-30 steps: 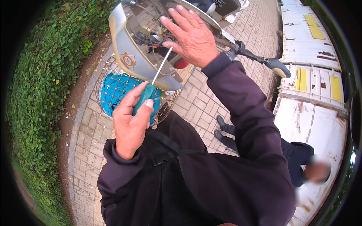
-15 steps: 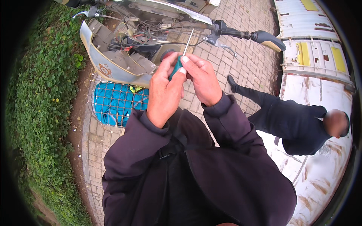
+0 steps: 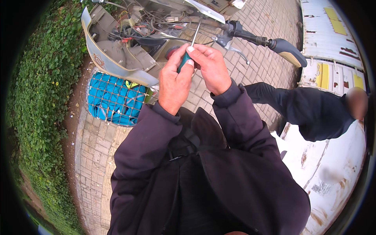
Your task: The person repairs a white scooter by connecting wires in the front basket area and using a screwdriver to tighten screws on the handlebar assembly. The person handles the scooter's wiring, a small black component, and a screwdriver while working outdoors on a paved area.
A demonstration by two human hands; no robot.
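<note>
Both of my hands meet on a screwdriver (image 3: 184, 62) with a green handle and a thin metal shaft pointing up and away. My left hand (image 3: 175, 80) wraps the handle, thumb along its side. Thumb and fingers of my right hand (image 3: 212, 68) pinch it where the shaft leaves the handle. Beyond the hands stands a scooter with its front opened up, a tangle of wires (image 3: 145, 25) bared behind a pale front panel (image 3: 117, 69). The screwdriver's tip shows in front of the scooter; whether it touches anything I cannot tell.
A wire basket (image 3: 116, 102) holding blue cloth sits below the panel. The handlebar grip (image 3: 288, 51) and brake lever (image 3: 237, 53) stick out to the right. A person in dark clothes (image 3: 309, 107) is at the right, by white, rust-marked metal panels (image 3: 325, 164). Green hedge (image 3: 43, 98) lines the left.
My view has shifted, so the scooter and basket sit higher and the handlebar further right. The person at the right appears higher and closer to the edge. My grip on the screwdriver looks the same.
</note>
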